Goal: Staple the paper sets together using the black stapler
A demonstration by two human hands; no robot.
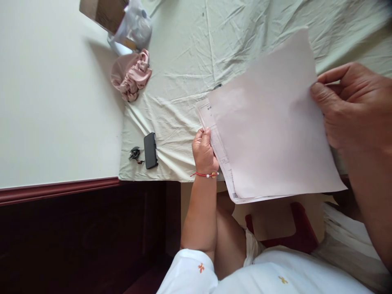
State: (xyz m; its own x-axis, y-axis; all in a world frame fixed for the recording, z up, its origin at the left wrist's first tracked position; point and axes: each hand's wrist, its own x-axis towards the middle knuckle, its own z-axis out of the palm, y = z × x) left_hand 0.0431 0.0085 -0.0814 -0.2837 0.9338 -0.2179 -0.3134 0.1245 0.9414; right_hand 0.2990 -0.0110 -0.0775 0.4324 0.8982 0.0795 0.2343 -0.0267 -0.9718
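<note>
Clearly, in the head view, the right hand (352, 98) pinches the right edge of a plain white sheet (275, 122) between thumb and finger. The sheet is thin and smooth, with a wavy top edge and a lower right corner that flares to a point. It lies over a stack (219, 143) of printed pages, whose left margin shows ruled lines and small dark blocks. The left hand (204, 153) pinches the stack's left edge, its fingers curled. Sheet and stack are in front of the person, tilted, partly over the cloth (180, 90) and partly past its near edge. Around the left wrist runs a red cord (211, 174) with pale and golden beads.

The cloth is pale green and finely creased. On it, left of the hands, lies a flat black phone (150, 151) with rounded corners, beside a tangled dark cable (134, 154). Farther up are a gathered, soft pink fabric (131, 75), a crinkled translucent bag (137, 26) and a stiff brown box (104, 12).
</note>
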